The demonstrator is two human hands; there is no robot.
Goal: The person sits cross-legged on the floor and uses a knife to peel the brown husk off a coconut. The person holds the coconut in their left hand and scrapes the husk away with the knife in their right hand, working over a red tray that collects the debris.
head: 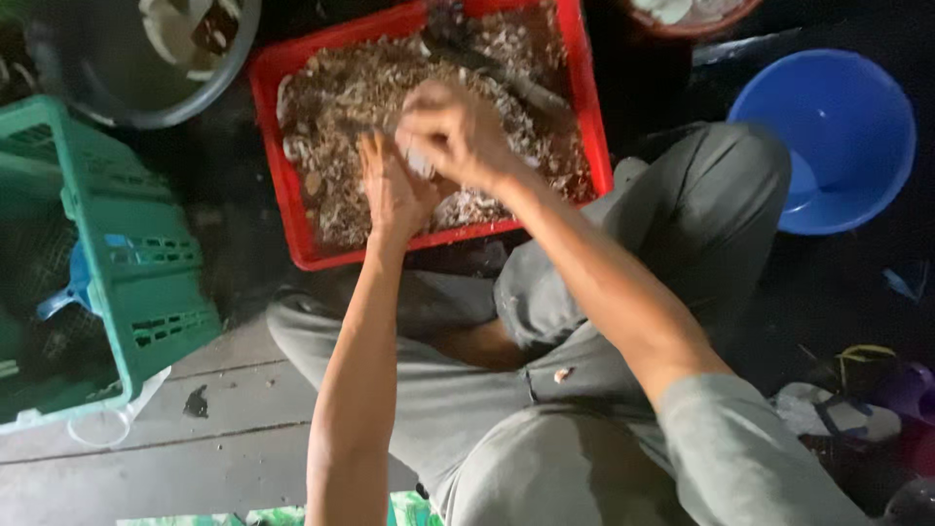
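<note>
Down over the red plastic crate [292, 146], both hands are working together on one small pale piece [421, 162], whitish and smooth-looking, too blurred to name more closely. The left hand [394, 190] is cupping under it with its fingers curled upward, and the right hand [456, 131] is closing over it from above, its fingers bunched and pinching the piece against the left palm. Which way the piece is pointing cannot be told, as the fingers are hiding most of it. The crate is lying rectangular and shallow, its long axis running across the view, and it is holding a rough heap of brown and cream scraps [341, 97], flaky and dry-looking. A green slatted basket [136, 263] is standing to the left, a round blue basin [838, 127] to the right, and a dark round pan [107, 78] just beside the crate's upper left corner.
</note>
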